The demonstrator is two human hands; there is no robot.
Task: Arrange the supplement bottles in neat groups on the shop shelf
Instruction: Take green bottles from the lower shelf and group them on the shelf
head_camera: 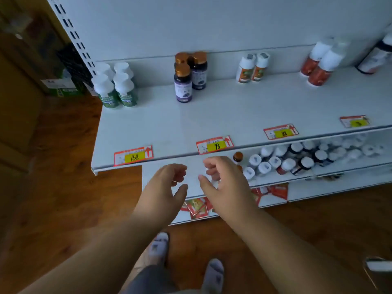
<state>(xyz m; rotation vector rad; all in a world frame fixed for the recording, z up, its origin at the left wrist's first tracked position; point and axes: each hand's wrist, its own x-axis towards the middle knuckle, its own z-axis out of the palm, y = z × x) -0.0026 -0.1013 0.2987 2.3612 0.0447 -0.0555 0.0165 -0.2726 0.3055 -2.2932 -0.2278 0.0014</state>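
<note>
On the upper white shelf (212, 115) stand grouped bottles: several green-labelled white-capped bottles (115, 87) at the left, three purple bottles with copper caps (189, 76), two orange-labelled white bottles (252, 67) and two red bottles (321, 64) further right. The lower shelf (286, 177) holds a jumble of several mixed bottles (292, 159). My left hand (167, 185) and my right hand (222, 181) hover side by side below the upper shelf's front edge, over the lower shelf's left part. Both have loosely curled fingers and hold nothing. The right hand is close to a copper-capped bottle (238, 156).
Price tags (133, 155) line the upper shelf's front edge. A dark bottle (377, 54) stands at the far right. Red packets (197, 206) lie on the bottom shelf. Boxes (61, 83) sit on the wooden floor at the left, and my feet are below.
</note>
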